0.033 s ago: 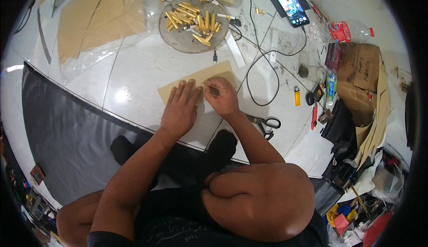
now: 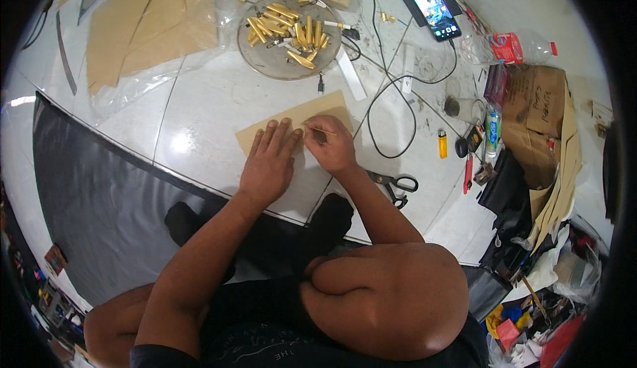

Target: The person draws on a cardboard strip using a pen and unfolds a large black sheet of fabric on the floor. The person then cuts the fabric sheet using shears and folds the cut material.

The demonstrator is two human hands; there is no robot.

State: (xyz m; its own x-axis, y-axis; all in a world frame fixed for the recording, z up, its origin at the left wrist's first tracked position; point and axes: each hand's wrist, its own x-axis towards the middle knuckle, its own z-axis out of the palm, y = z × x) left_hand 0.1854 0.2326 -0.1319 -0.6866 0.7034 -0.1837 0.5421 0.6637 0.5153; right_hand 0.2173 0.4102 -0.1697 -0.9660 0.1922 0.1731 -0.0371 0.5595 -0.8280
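Observation:
A piece of brown cardboard lies tilted on the white tiled floor in front of me. My left hand rests flat on its near left part, fingers stretched out. Beside it, my right hand pinches a thin yellowish pen-like stick, whose tip is at the cardboard close to my left fingertips. What kind of stick it is, I cannot make out. Black-handled scissors lie to the right of my right forearm, which partly covers them.
Beyond the cardboard stands a round glass dish of cigarette butts. A lit phone trails a black cable. Rightward are a yellow lighter, a plastic bottle and a cardboard box. Larger brown sheets lie far left.

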